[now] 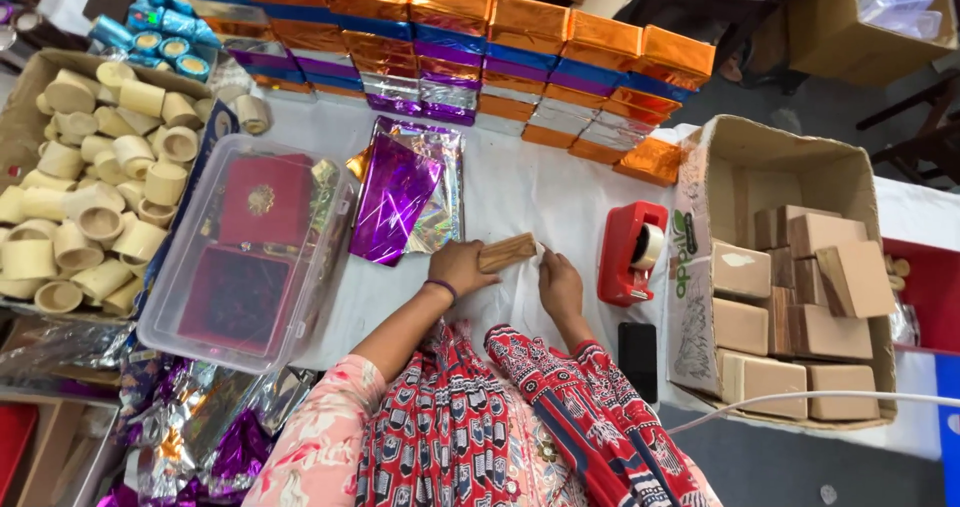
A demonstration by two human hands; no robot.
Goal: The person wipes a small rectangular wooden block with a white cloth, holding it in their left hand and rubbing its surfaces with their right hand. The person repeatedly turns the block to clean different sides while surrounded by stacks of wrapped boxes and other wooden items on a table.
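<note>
My left hand (458,266) grips a small wooden block (508,252) and holds it tilted on a white sheet (520,302) spread on the table. My right hand (559,283) lies flat on that sheet just right of the block, fingers pressing the paper. Sheets of shiny purple foil (400,192) lie just beyond my left hand.
A red tape dispenser (630,252) and a black phone (637,359) sit to the right. A cardboard box (700,267) holds several wooden blocks. A clear plastic tub (165,297) with red boxes sits left, beside a box of wooden rings (90,187). Foil-wrapped boxes (480,37) are stacked behind.
</note>
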